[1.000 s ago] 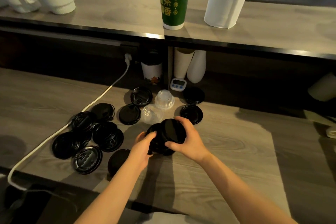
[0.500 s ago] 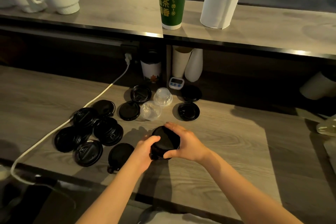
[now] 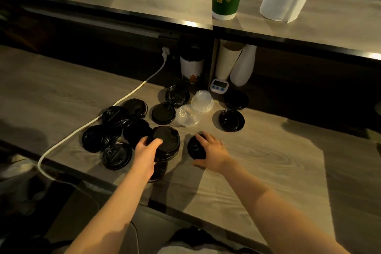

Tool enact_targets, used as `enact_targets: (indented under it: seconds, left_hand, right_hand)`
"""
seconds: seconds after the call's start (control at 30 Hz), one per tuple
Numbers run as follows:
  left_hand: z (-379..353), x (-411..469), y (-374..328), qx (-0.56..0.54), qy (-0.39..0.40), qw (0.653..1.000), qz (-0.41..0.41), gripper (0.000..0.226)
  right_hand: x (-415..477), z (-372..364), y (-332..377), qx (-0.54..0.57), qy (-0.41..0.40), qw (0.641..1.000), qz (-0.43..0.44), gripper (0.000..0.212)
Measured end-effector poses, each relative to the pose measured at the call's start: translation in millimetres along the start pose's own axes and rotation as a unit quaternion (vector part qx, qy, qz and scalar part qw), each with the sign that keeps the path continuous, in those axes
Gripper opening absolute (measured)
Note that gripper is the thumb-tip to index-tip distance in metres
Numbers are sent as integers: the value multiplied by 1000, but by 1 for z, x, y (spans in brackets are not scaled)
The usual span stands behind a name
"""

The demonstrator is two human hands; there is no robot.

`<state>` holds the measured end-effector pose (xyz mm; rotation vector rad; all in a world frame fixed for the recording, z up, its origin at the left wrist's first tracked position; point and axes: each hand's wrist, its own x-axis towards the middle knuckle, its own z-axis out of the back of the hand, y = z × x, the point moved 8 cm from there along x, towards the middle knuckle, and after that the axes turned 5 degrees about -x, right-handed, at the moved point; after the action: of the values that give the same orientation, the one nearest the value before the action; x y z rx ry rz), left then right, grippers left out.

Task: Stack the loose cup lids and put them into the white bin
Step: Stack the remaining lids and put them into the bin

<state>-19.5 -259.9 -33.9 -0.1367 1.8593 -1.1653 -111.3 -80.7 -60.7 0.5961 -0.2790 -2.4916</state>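
Head view: your left hand (image 3: 145, 150) grips a stack of black lids (image 3: 166, 140), glossy and ridged, at the wooden counter (image 3: 268, 161). Your right hand (image 3: 212, 150) cups a single black lid (image 3: 194, 147) just beside it. Beyond, loose black lids (image 3: 115, 115) and clear plastic lids (image 3: 188, 115) lie scattered.
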Motion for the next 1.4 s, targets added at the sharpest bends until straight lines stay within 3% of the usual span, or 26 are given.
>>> enact_targets:
  seconds: [0.1, 0.2, 0.33, 0.63, 0.9, 1.07, 1.4]
  left_hand:
    - [0, 1, 3, -15, -2, 1000, 2, 31]
    - [2, 2, 6, -27, -5, 1000, 5, 57]
    - [1, 1, 7, -45, 0, 999, 8, 63]
    - [-76, -22, 14, -29, 96, 994, 36, 35]
    - [-198, -83, 32, 26, 257, 966, 31, 37]
    - [-267, -140, 58, 64, 340, 938, 38, 18]
    - [-393, -268, 114, 106, 434, 895, 12, 16]
  right_hand:
    - [2, -5, 1, -42, -32, 999, 7, 84]
    - [2, 0, -7, 1, -53, 999, 9, 86]
    - [-9, 13, -17, 94, -87, 992, -12, 84]
    - [-76, 68, -63, 286, -223, 927, -96, 77]
    - [-191, 118, -138, 282, -370, 868, -175, 64]
    - [-269, 140, -181, 269, -445, 828, -211, 65]
    - [-409, 177, -288, 240, -528, 768, -273, 60]
